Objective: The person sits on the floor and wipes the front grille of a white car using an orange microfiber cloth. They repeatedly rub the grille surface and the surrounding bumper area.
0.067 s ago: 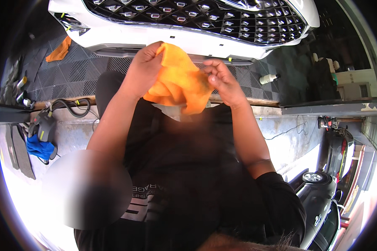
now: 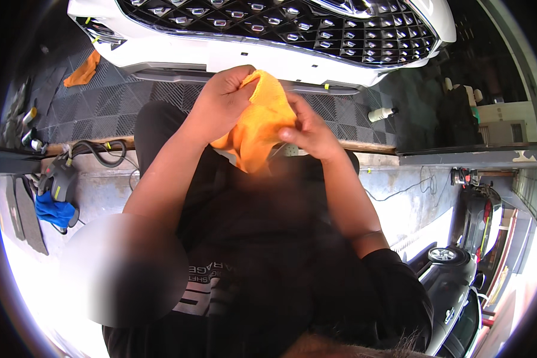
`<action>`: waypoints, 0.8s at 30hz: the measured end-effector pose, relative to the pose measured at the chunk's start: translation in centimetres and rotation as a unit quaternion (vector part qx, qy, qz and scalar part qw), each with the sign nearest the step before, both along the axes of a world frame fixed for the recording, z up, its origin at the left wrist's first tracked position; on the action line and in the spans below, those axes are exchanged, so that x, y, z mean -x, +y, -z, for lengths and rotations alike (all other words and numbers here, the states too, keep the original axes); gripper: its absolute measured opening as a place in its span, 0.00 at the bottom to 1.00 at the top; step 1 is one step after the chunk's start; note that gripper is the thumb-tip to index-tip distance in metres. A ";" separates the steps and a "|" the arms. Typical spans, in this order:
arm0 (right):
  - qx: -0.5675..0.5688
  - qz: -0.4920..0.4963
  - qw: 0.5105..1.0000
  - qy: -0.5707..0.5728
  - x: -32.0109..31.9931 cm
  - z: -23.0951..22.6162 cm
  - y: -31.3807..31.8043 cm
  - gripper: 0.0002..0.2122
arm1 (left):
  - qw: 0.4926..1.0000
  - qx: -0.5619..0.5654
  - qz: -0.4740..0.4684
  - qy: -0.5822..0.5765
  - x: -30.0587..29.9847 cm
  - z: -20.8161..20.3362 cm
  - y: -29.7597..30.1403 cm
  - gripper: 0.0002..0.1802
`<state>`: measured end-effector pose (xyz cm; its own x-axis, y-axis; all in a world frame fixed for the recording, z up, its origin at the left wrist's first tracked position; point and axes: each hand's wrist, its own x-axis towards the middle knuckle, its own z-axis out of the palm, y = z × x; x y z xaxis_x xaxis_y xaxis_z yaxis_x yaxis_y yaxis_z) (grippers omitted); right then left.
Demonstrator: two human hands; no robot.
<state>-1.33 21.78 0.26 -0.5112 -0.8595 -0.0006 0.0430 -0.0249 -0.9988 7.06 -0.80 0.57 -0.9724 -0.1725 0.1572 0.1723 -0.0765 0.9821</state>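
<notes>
An orange microfibre cloth point(image 2: 258, 119) hangs in loose folds between my two hands, in front of my lap. My left hand point(image 2: 222, 101) is closed around its upper left edge. At its right side my right hand point(image 2: 313, 131) pinches the cloth, with the thumb in front and the other fingers partly hidden behind it. Just beyond my hands stands the white front bumper point(image 2: 179, 56) of a car, with a black grille point(image 2: 268, 27) above it. Neither hand touches the car.
Grey floor tiles point(image 2: 110, 113) lie under the bumper. Another orange cloth point(image 2: 85, 70) lies on them at the left, and a pale bottle point(image 2: 380, 114) at the right. A machine with a hose point(image 2: 104, 156) and a blue cloth point(image 2: 55, 209) stands left. A dark car point(image 2: 453, 292) is parked at right.
My hands have come closer together, the left one moving to the right. The cloth is now narrower and more bunched, and my right hand's spread fingers have closed onto it.
</notes>
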 end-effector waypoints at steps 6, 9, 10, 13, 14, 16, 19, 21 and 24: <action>-0.179 -0.014 0.983 0.037 0.6 0.8 1.6 0.25 | 0.980 0.190 -0.053 -0.035 3.5 -0.6 -2.1 0.11; 0.010 0.083 0.996 -0.027 1.0 2.3 1.9 0.24 | 0.933 0.326 -0.011 -0.151 5.5 1.4 -3.5 0.19; 0.075 0.114 0.988 -0.071 0.8 2.3 0.9 0.24 | 0.938 0.320 0.032 -0.131 6.0 3.8 -3.2 0.18; 0.166 0.185 0.960 -0.127 1.8 4.0 -1.2 0.24 | 0.967 0.160 0.143 -0.139 7.4 11.0 -0.6 0.17; 0.180 0.206 0.952 -0.134 2.5 4.5 -1.7 0.24 | 0.968 0.012 0.164 -0.190 7.1 11.4 0.8 0.18; 0.100 0.232 0.957 -0.145 4.2 5.0 -2.8 0.18 | 0.936 0.005 0.202 -0.288 7.2 11.3 1.7 0.20; -0.094 0.254 0.960 -0.064 8.8 8.9 -3.1 0.22 | 0.915 0.272 0.243 -0.175 7.7 14.6 2.0 0.23; -0.248 0.272 0.917 0.151 11.4 9.5 -4.3 0.23 | 0.869 0.387 0.264 -0.161 7.3 14.7 1.5 0.24; -0.365 0.260 0.802 0.394 13.7 8.6 -6.3 0.28 | 0.808 0.473 0.299 -0.185 7.3 14.3 0.7 0.26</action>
<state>-15.07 15.47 -8.37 -0.8899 -0.4467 0.0921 -0.4347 0.7699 -0.4672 -0.22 -0.08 -13.77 -0.8482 0.3718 -0.3773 0.0629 0.7779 0.6252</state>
